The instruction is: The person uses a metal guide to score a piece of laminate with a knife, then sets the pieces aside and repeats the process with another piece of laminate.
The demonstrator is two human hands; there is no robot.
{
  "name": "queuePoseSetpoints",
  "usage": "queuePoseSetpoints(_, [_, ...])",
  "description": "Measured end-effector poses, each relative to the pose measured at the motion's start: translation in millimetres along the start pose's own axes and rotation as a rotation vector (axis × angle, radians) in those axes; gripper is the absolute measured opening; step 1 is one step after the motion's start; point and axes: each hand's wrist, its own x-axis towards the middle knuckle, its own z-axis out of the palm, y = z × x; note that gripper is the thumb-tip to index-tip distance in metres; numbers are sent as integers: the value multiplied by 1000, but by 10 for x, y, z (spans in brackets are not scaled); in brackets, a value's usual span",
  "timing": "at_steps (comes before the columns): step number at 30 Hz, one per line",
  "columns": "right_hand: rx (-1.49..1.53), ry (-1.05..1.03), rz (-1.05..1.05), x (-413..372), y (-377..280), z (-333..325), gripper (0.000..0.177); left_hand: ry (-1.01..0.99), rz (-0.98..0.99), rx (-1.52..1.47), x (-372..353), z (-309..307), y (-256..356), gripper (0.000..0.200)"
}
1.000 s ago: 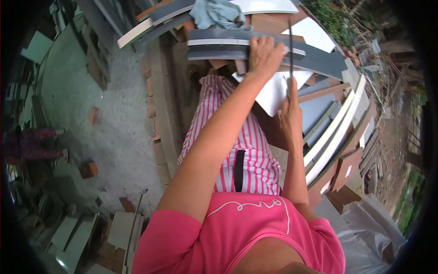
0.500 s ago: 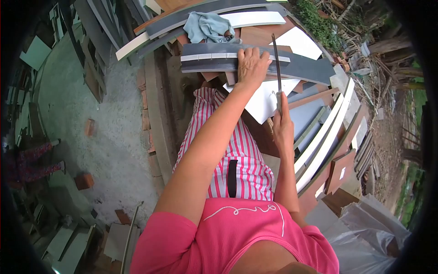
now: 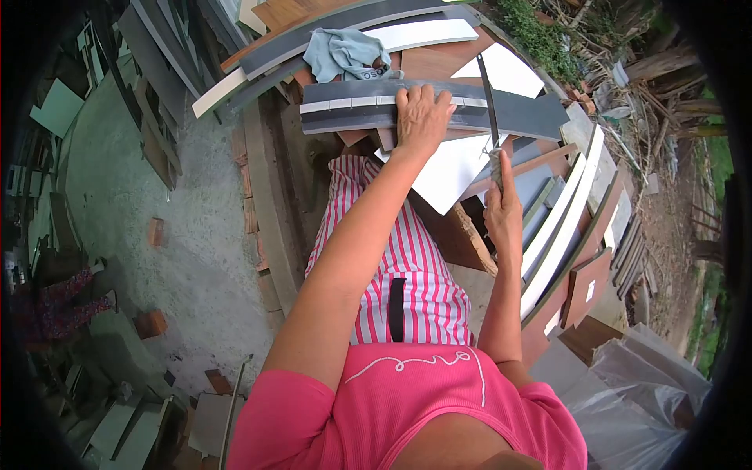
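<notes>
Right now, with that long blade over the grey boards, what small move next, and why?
Perhaps a short, careful stroke by the right hand: it grips the handle of the long blade, which crosses over the white strip near its right end, and the left hand bears on that strip. Blade contact is unclear.

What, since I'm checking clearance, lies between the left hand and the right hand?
In the head view, mainly a white panel shows between the left hand and the right hand.

The left hand (image 3: pixel 423 119) lies palm-down; the right hand (image 3: pixel 504 207) is curled.
</notes>
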Motion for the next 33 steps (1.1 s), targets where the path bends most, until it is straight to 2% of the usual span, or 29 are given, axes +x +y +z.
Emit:
queuePoseSetpoints(3, [-42,-46,96,30,-53,-14,55,-10,-1,4,3,-10,3,18])
queuePoseSetpoints(10, [-121,-121,107,80,-249,-104,54,-21,3,-8,3,-22,6,17])
queuePoseSetpoints(12, [-205,-124,43,81,-282,-139,54,-61,-11,-19,9,-54,16,17])
queuePoseSetpoints(16, [-247,-160,91,62,-401,-163,54,-39,-14,-103,129,-79,-59,20])
queuePoseSetpoints(18, [-217,-174,118,12,-418,-154,54,-31,-227,-352,310,-228,-170,26])
queuePoseSetpoints(20, [-212,-150,96,-29,-350,-155,55,96,-264,-417,379,-356,-301,27])
queuePoseSetpoints(22, [-203,-125,3,-27,-310,-113,58,74,-273,-363,335,-449,-407,27])
queuePoseSetpoints(25, [-190,-128,26,-27,-240,-94,59,-40,9,24,40,-386,-561,31])
queuePoseSetpoints(28, [-180,-129,45,-17,-239,-83,60,-20,54,42,-43,-381,-563,33])
queuePoseSetpoints(29, [-164,-169,170,-14,-278,-99,53,-42,37,37,-47,-385,-553,34])
queuePoseSetpoints(33, [-104,-152,169,53,-202,-26,53,-26,-12,99,-82,-354,-439,33])
